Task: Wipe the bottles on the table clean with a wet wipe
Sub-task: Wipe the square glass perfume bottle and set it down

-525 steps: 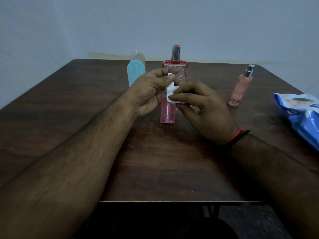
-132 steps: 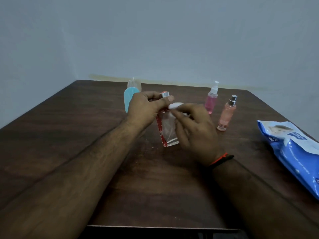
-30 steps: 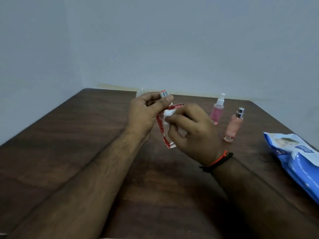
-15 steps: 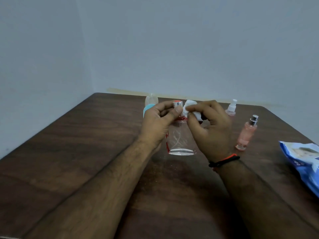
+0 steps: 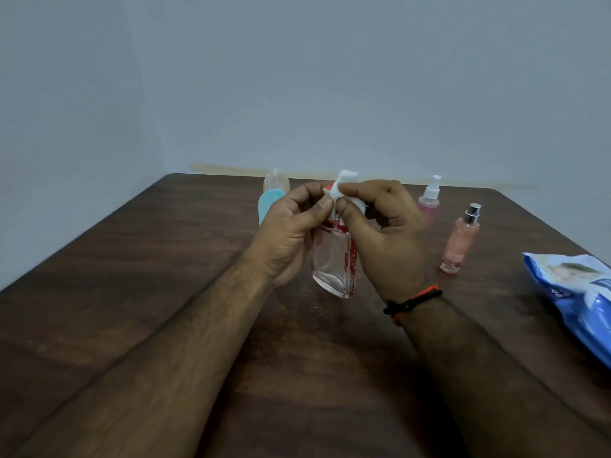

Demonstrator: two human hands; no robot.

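A clear glass bottle with red trim [image 5: 332, 259] hangs tilted above the middle of the dark wooden table [image 5: 132, 292]. My left hand [image 5: 291, 233] grips it at the neck and shoulder. My right hand [image 5: 380, 233] pinches a crumpled white wet wipe [image 5: 344, 188] against the bottle's cap, which the wipe and fingers mostly hide. Behind my left hand stands a light blue bottle [image 5: 269, 201]. To the right stand a pink pump bottle [image 5: 429, 200] and a peach spray bottle [image 5: 459, 241].
A blue pack of wet wipes [image 5: 575, 292] lies at the table's right edge. Pale walls close in behind the table's far edge and on the left. A black and orange band sits on my right wrist.
The bottle has turned in my left hand, its narrow side now facing me. The wipe has moved up onto the cap. The view has shifted slightly.
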